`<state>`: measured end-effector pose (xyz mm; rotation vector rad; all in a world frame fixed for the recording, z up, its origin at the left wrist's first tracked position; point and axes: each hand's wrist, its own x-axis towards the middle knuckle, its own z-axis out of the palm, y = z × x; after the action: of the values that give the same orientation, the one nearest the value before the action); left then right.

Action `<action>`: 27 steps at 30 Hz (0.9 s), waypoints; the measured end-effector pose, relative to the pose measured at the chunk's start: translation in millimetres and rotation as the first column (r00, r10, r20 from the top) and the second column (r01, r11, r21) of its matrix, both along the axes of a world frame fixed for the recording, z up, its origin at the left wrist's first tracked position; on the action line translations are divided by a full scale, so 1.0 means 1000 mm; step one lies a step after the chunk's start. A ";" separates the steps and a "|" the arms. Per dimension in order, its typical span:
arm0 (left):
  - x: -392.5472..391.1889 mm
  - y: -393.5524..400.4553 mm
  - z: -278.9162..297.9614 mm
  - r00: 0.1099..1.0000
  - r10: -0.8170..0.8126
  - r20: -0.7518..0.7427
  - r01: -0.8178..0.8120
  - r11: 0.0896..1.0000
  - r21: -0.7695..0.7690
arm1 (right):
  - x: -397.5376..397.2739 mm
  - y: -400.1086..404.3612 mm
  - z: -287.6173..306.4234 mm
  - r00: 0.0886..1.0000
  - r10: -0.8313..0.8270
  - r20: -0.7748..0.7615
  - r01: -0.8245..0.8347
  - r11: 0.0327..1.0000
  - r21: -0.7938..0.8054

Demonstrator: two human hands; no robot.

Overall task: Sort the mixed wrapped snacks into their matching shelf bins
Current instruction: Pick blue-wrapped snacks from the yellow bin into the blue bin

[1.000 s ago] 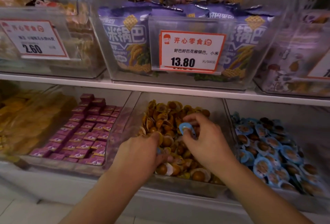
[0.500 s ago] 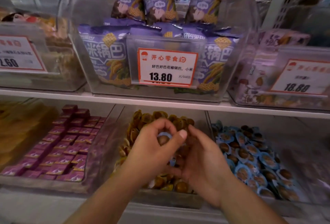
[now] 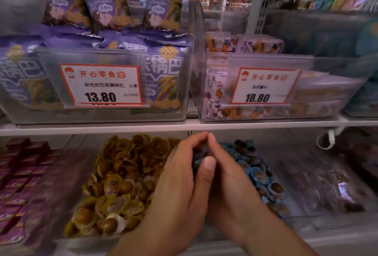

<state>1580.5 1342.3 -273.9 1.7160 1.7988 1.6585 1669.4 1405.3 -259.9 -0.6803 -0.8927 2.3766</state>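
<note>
Head view: both hands meet in front of the lower shelf, fingertips touching, over the divide between the yellow-wrapped snack bin [image 3: 114, 184] and the blue-wrapped snack bin [image 3: 259, 174]. Left hand [image 3: 180, 180] has its fingers curled and its thumb pressed across a small dark blue-edged wrapped snack [image 3: 197, 158], gripping it. Right hand [image 3: 227, 176] is cupped against the same piece from the other side, fingers bent around it; the piece is mostly hidden between the 2 hands, blurred. Yellow bin is heaped with round brown pieces in yellow wrap, blue bin with similar pieces in blue wrap. Far left on the lower shelf, purple boxed snacks [image 3: 18, 176] in rows. White shelf edge [image 3: 102, 128] runs just above the hands. Upper shelf: clear bin of purple snack bags [image 3: 163, 76] with price tag 13.80 [image 3: 101, 85], beside it a clear bin with price tag 18.80 [image 3: 266, 86] and cartoon-print packs, blurred. A dark-packet bin [image 3: 319, 186] sits right of the blue bin, contents unclear.
</note>
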 end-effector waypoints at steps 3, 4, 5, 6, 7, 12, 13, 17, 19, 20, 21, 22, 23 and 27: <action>0.012 0.011 -0.012 0.986 -0.024 -0.163 0.006 0.993 -0.114 | 0.018 0.021 -0.002 0.992 -0.103 0.074 0.091 0.986 0.142; 0.013 0.016 -0.016 0.980 -0.034 -0.194 0.003 0.987 -0.161 | 0.023 0.029 -0.007 0.980 -0.158 0.117 0.135 0.974 0.184; 0.013 0.020 -0.019 0.981 -0.062 -0.183 0.026 0.981 -0.194 | 0.028 0.038 -0.012 0.966 -0.205 0.155 0.172 0.964 0.205; 0.011 0.023 -0.022 0.983 -0.099 -0.157 0.066 0.977 -0.204 | 0.032 0.047 -0.018 0.951 -0.244 0.190 0.200 0.954 0.224; 0.007 0.025 -0.023 0.982 -0.119 -0.147 0.089 0.976 -0.197 | 0.036 0.057 -0.022 0.935 -0.282 0.217 0.227 0.942 0.246; -0.044 0.033 -0.025 0.989 0.142 -0.044 -0.145 0.987 -0.075 | 0.041 0.126 -0.038 0.746 -0.515 0.421 0.221 0.789 0.573; -0.060 0.035 -0.028 0.986 0.166 -0.007 -0.166 0.979 -0.116 | 0.042 0.134 -0.041 0.646 -0.586 0.489 0.099 0.699 0.708; -0.113 0.029 -0.049 0.988 0.147 -0.046 -0.152 0.873 -0.463 | 0.034 0.122 -0.056 0.544 -0.694 0.472 -0.191 0.445 0.875; -0.126 0.029 -0.061 0.976 0.115 -0.186 -0.199 0.819 -0.539 | 0.017 0.096 -0.059 0.716 -0.567 0.408 -0.106 0.489 0.866; -0.127 0.031 -0.064 0.957 0.087 -0.276 -0.228 0.812 -0.538 | 0.006 0.081 -0.057 0.795 -0.465 0.389 -0.099 0.534 0.840; -0.125 0.037 -0.066 0.929 0.033 -0.369 -0.236 0.820 -0.521 | -0.005 0.067 -0.059 0.842 -0.378 0.384 -0.127 0.553 0.824; -0.122 0.046 -0.067 0.890 -0.054 -0.453 -0.209 0.834 -0.511 | -0.013 0.055 -0.063 0.864 -0.322 0.386 -0.171 0.535 0.828; -0.118 0.057 -0.069 0.834 -0.163 -0.527 -0.166 0.837 -0.521 | -0.020 0.046 -0.068 0.860 -0.315 0.402 -0.223 0.477 0.850; -0.121 0.106 -0.072 0.662 -0.394 -0.638 -0.143 0.768 -0.624 | -0.025 0.040 -0.074 0.844 -0.364 0.393 -0.263 0.358 0.896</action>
<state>1459.8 1448.6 -345.8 2.2148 2.0727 0.1007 1644.8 1445.4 -334.0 -0.8159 -2.1810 1.1150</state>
